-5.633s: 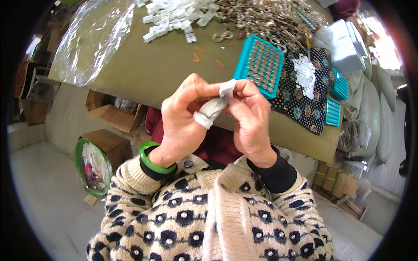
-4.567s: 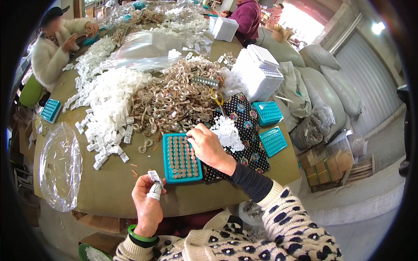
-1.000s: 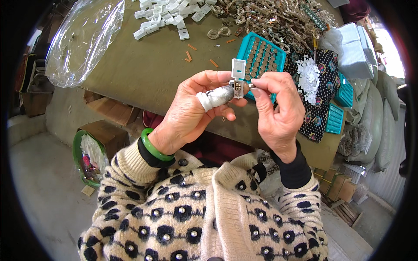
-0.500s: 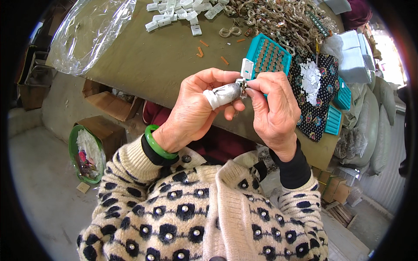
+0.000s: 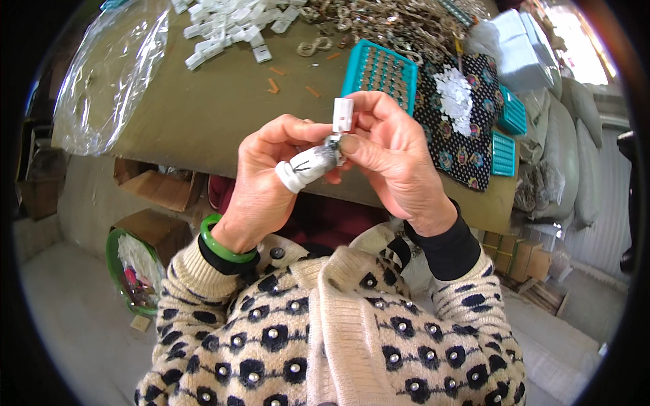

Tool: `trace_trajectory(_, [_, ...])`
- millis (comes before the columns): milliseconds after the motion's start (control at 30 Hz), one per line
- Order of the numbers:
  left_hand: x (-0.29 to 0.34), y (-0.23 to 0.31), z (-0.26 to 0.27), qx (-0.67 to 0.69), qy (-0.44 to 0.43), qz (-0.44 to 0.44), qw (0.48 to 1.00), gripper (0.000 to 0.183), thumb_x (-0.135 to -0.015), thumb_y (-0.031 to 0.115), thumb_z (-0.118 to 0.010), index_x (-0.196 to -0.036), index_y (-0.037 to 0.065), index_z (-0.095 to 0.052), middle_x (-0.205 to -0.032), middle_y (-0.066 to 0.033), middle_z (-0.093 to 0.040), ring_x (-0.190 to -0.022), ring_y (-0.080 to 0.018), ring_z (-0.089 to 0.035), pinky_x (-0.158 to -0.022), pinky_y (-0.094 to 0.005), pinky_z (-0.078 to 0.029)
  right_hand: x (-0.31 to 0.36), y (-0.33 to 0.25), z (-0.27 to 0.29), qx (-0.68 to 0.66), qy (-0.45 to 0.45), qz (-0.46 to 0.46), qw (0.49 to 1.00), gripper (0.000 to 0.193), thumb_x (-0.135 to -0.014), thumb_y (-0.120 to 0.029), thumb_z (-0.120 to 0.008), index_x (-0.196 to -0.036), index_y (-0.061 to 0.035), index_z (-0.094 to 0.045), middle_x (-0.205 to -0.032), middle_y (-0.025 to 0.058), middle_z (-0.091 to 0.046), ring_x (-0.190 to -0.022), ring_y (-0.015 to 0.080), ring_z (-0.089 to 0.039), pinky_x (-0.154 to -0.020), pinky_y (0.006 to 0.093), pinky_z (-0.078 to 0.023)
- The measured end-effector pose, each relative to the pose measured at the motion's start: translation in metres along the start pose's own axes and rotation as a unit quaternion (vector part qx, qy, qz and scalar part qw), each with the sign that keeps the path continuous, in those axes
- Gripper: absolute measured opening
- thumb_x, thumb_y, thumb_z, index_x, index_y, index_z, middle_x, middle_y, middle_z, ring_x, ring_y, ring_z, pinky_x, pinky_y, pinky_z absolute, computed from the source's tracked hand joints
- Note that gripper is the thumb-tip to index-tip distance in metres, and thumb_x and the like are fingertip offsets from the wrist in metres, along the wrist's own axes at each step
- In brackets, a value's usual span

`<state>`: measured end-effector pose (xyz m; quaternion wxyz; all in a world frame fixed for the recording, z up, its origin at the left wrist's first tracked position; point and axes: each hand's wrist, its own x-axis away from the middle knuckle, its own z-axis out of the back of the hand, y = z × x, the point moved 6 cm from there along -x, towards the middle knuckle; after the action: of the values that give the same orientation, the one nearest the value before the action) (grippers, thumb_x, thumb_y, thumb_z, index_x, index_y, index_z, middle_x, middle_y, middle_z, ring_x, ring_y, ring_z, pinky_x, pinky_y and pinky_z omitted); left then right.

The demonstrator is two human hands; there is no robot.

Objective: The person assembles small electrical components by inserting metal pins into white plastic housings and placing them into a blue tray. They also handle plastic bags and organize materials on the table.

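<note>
Both hands meet above the near edge of the table around a small white plastic case (image 5: 343,116), whose upper part stands upright. My left hand (image 5: 256,162) pinches its lower part, which the fingertips largely hide. A white cover with a rolled rim, smudged grey near the tip, wraps the left thumb (image 5: 308,168). From the other side, the thumb and fingers of my right hand (image 5: 403,159) close on the same case. Just beyond sits a teal tray (image 5: 353,66) with rows of small brownish round pieces.
White plastic cases (image 5: 233,30) lie heaped at the back, near tangled beige cords (image 5: 399,27). Small orange strips (image 5: 273,86) are scattered nearby. White flakes (image 5: 455,100) lie on patterned dark cloth (image 5: 467,159) at right. A clear plastic bag (image 5: 101,88) covers the left end.
The view has shifted, so the table things sit farther left and higher. My right hand has turned, with its fingers now behind the case's upright part and its thumb at the lower part.
</note>
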<state>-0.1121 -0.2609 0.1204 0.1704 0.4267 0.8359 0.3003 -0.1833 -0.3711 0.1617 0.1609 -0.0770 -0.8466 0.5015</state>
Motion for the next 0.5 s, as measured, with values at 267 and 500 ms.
trace_trajectory(267, [-0.001,-0.010,0.001,0.017,0.002,0.059,0.998,0.020,-0.092,0.006,-0.066,-0.110,-0.001,-0.060,-0.103,-0.0133,-0.069,-0.088,-0.0225,-0.071,-0.072,-0.0326,-0.060,0.005,-0.007,0.010,0.184,0.026,0.074,0.980,0.043,-0.094,-0.005,-0.064,-0.135,0.0004,-0.052,-0.109,0.0071,-0.065,-0.095,0.0103,-0.062,-0.082,0.0238,-0.053])
trace_trajectory(500, [-0.003,-0.014,-0.001,0.040,0.007,0.091,0.995,0.028,-0.093,0.019,-0.066,-0.117,0.006,-0.059,-0.103,-0.0173,-0.069,-0.087,-0.0255,-0.071,-0.072,-0.0316,-0.058,0.007,-0.018,0.016,0.326,0.085,0.232,0.913,0.024,-0.092,0.001,-0.065,-0.117,0.0018,-0.066,-0.101,0.0053,-0.068,-0.088,0.0091,-0.064,-0.078,0.0216,-0.052])
